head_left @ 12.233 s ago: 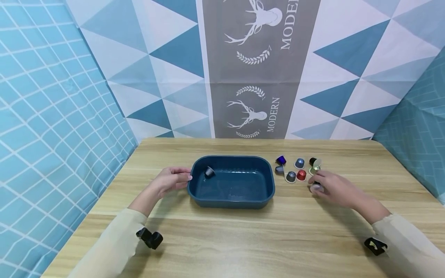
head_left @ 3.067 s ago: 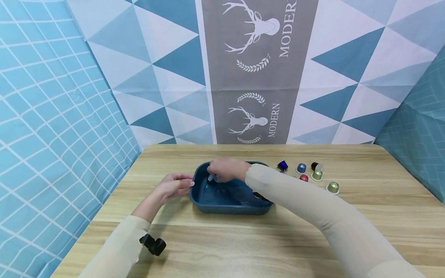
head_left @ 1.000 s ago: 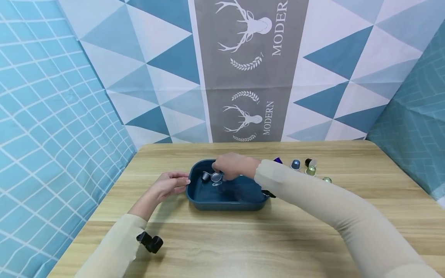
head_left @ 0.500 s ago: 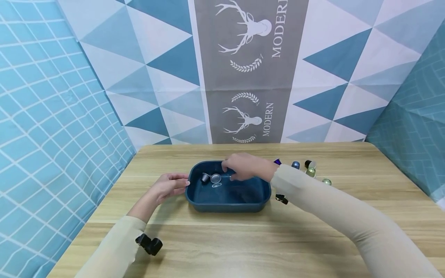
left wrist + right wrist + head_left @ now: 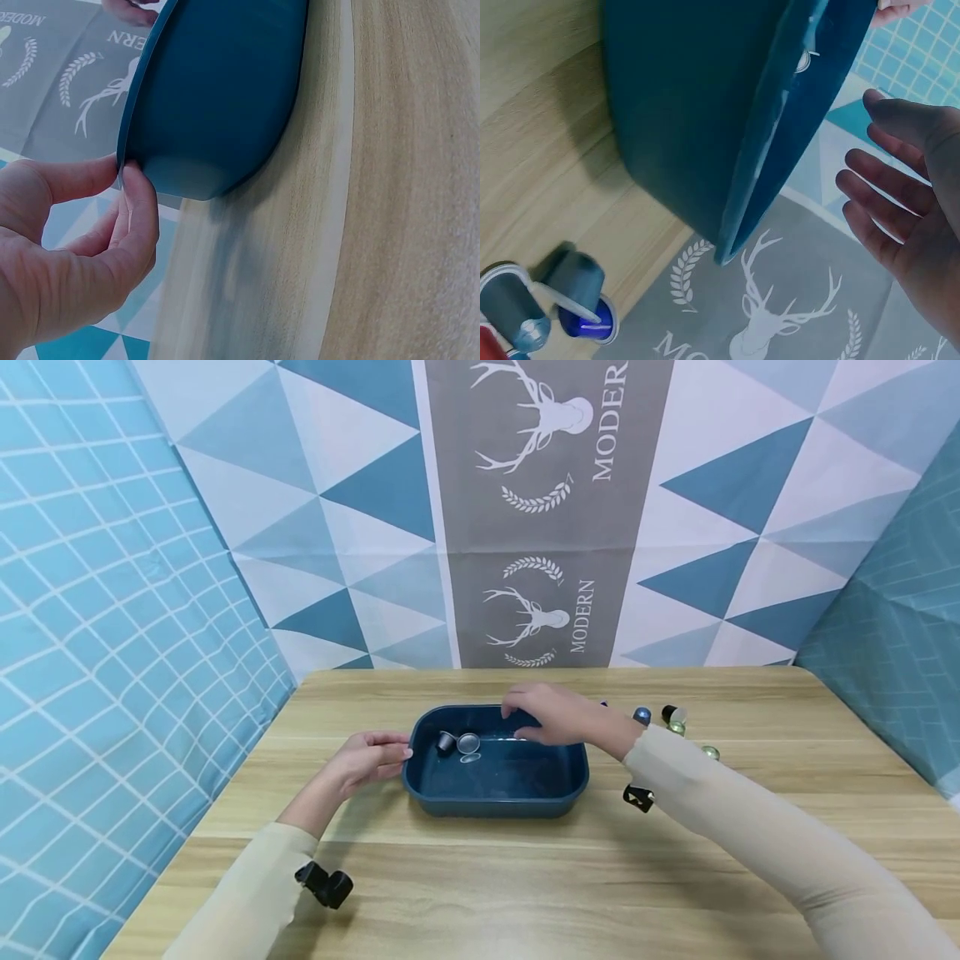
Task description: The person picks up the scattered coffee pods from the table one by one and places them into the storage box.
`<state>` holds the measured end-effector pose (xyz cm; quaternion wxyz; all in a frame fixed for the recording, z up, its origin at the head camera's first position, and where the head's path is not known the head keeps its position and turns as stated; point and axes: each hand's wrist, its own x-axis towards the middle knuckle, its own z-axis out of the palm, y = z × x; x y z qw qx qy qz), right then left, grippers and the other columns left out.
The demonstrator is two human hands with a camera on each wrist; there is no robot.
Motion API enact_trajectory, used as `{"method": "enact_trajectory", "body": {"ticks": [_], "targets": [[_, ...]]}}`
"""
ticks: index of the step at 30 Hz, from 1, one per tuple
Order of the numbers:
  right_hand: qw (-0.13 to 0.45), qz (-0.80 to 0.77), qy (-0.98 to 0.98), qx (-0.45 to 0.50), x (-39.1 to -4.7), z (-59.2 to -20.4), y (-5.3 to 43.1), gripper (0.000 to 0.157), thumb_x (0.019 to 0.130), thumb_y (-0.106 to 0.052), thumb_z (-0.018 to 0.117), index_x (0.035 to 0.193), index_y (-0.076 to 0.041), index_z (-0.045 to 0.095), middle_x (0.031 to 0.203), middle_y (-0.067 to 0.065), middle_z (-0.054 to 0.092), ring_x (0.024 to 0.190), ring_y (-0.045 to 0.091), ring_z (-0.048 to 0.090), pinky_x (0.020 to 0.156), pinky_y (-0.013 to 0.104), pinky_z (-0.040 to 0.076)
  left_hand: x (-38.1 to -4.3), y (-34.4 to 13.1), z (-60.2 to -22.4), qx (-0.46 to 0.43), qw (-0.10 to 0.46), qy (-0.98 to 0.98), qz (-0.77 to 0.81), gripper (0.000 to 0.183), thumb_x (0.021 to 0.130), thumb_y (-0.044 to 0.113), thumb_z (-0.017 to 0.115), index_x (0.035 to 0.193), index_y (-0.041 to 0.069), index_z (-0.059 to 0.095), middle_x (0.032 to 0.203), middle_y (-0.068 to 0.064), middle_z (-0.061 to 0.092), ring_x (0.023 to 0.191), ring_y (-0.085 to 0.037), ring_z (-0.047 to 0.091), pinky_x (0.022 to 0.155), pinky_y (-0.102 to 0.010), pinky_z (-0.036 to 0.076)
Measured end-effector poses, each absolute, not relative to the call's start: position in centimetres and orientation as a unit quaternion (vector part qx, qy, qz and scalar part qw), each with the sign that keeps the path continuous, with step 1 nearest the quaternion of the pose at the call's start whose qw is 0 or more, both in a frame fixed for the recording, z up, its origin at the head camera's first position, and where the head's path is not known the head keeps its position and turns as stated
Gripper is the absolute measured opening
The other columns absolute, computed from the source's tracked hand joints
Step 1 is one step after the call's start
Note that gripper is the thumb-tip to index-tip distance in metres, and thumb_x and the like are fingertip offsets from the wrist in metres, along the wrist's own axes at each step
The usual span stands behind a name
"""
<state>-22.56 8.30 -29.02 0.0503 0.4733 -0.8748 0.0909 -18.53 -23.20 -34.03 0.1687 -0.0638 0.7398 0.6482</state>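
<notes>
A dark blue rectangular bin (image 5: 495, 807) stands on the table. My left hand (image 5: 367, 757) pinches its left rim between thumb and fingers, as the left wrist view shows of that hand (image 5: 82, 247). Inside, toward the left end, lie a dark coffee capsule (image 5: 446, 743) and a second capsule with its silver lid (image 5: 468, 743) facing up. Over the bin's right back part hangs my right hand (image 5: 555, 714), fingers spread and nothing in them. In the right wrist view, that hand (image 5: 915, 195) is apart from the bin's rim.
Right of the bin, several capsules sit on the wooden table (image 5: 480, 877): a blue one (image 5: 642, 716), a black one (image 5: 669, 714) and a green one (image 5: 710, 752). A grey capsule (image 5: 577, 281) and a red one (image 5: 487, 346) show in the right wrist view. Patterned cloths surround the table.
A second capsule now lies in the bin; one was there at first. My right hand has let go of it and moved right. My left hand stays at the rim.
</notes>
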Motion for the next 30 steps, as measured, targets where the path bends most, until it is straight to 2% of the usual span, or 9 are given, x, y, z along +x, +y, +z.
{"method": "enact_trajectory", "body": {"ticks": [8,21,25,30], "targets": [[0.078,0.108,-0.876,0.464,-22.1,-29.4,10.3,0.026,0.086,-0.019,0.073,0.109,-0.011,0.065,0.109,0.005,0.065,0.102,0.023,0.064,0.09,0.036,0.055,-18.5,-23.1,-34.0,-0.062,0.167,0.743,0.645,0.046,0.092,0.006,0.062,0.133,-0.009,0.046,0.107,-0.006,0.062,0.086,-0.006,0.064,0.079,-0.02,0.058],[0.154,0.101,-0.874,0.449,-21.3,-30.0,14.0,0.03,0.084,-0.02,0.075,0.11,-0.008,0.065,0.107,0.005,0.064,0.101,0.019,0.062,0.088,0.035,0.055,-18.5,-23.0,-33.8,-0.053,0.165,0.74,0.65,0.048,0.092,0.004,0.06,0.134,-0.011,0.044,0.104,-0.004,0.062,0.085,-0.005,0.063,0.078,-0.018,0.057],[0.171,0.1,-0.873,0.446,-21.4,-30.6,15.2,0.03,0.082,-0.018,0.076,0.108,-0.007,0.065,0.106,0.005,0.064,0.093,0.016,0.062,0.08,0.032,0.056,-18.4,-23.0,-33.7,-0.048,0.163,0.74,0.651,0.047,0.092,0.003,0.059,0.134,-0.012,0.043,0.103,-0.003,0.062,0.084,-0.004,0.063,0.077,-0.018,0.056],[0.162,0.119,-0.881,0.428,-21.4,-30.9,16.6,0.028,0.082,-0.015,0.076,0.107,-0.009,0.065,0.103,0.003,0.063,0.077,0.008,0.058,0.067,0.026,0.054,-18.2,-23.0,-33.7,-0.048,0.164,0.74,0.651,0.046,0.092,0.003,0.06,0.132,-0.012,0.045,0.1,-0.001,0.063,0.084,-0.004,0.063,0.077,-0.018,0.057]]}}
